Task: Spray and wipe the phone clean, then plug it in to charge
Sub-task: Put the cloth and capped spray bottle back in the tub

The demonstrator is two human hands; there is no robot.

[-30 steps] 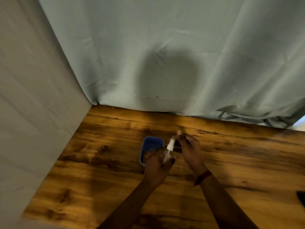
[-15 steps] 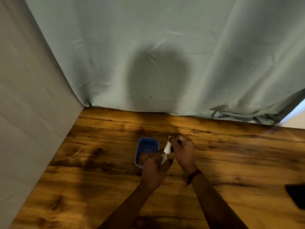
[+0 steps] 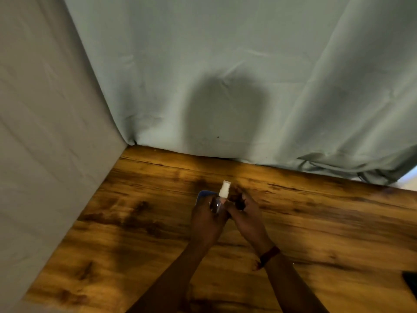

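My left hand (image 3: pixel 206 220) is closed around a small clear spray bottle (image 3: pixel 224 192), whose white nozzle sticks up above the fingers. My right hand (image 3: pixel 247 219) sits just right of the nozzle with its fingers curled together. Whether they pinch anything small is unclear. A dark flat object (image 3: pixel 410 284), possibly the phone, is cut off by the right edge of the view. Both hands hover over the wooden table (image 3: pixel 135 233).
A blue container (image 3: pixel 203 194) stands just behind my left hand, mostly hidden by it. A grey-green curtain (image 3: pixel 225 86) hangs along the table's far edge. A pale wall (image 3: pixel 45 132) closes off the left side.
My right fingers have come off the nozzle and moved slightly to the right. The bottle stays in my left hand. The view has shifted, and the blue container is more hidden.
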